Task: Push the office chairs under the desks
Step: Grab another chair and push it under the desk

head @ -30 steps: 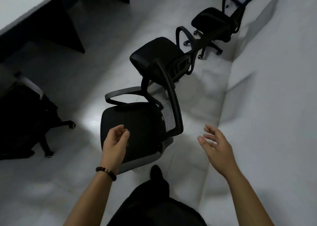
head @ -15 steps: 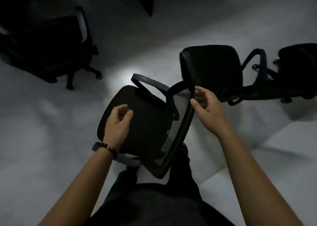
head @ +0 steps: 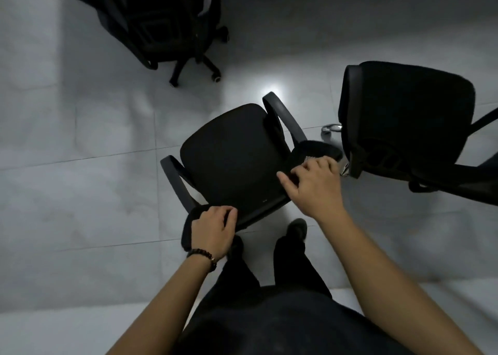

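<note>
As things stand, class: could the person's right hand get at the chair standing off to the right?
Probably yes. The right hand rests on the backrest of the near chair, and the second chair stands just beyond it with nothing between.

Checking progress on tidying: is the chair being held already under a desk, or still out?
Out. The held chair stands on open floor, with no desk over it; left hand and right hand rest on its backrest.

Both bare forearms reached forward and down. The left hand (head: 211, 229) lay at about seven o'clock, knuckles up, fingers curled over and gripping — a beaded bracelet (head: 202, 255) circled its wrist. The right hand (head: 314, 186) sat higher, toward one o'clock (thumb splayed to the left), fingers bent down in a grasp.
</note>
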`<state>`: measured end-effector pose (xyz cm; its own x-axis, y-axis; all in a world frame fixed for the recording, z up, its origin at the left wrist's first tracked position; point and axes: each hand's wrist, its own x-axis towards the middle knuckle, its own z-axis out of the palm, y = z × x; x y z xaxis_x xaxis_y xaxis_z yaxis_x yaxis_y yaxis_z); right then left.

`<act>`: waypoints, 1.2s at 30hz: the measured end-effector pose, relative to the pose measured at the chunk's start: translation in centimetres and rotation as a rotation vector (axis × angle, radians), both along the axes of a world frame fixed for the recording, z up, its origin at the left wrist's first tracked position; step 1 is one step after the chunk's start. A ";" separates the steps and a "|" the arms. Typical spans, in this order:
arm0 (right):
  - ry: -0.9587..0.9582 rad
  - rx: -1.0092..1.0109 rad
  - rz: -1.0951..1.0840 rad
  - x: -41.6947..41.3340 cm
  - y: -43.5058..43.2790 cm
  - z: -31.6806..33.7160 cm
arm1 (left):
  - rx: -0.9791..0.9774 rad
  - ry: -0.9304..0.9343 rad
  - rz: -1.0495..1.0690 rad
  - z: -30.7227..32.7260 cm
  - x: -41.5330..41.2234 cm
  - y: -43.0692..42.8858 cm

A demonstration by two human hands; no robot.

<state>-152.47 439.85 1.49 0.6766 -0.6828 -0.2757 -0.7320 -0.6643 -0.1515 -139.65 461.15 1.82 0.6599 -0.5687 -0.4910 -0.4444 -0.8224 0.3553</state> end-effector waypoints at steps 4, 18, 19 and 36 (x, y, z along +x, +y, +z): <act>0.042 0.039 -0.010 -1.3 6.7 1.0 | 0.093 -0.166 -0.150 0.2 2.7 3.8; -0.081 0.009 -0.243 -1.5 19.1 -0.5 | 0.019 -0.372 -0.214 -0.3 6.5 12.2; -0.079 0.000 -0.248 -1.4 19.0 -0.5 | 0.007 -0.387 -0.226 -0.3 6.6 12.1; -0.068 -0.117 -0.386 2.6 7.0 -1.9 | -0.010 -0.410 -0.461 -0.5 13.2 -3.7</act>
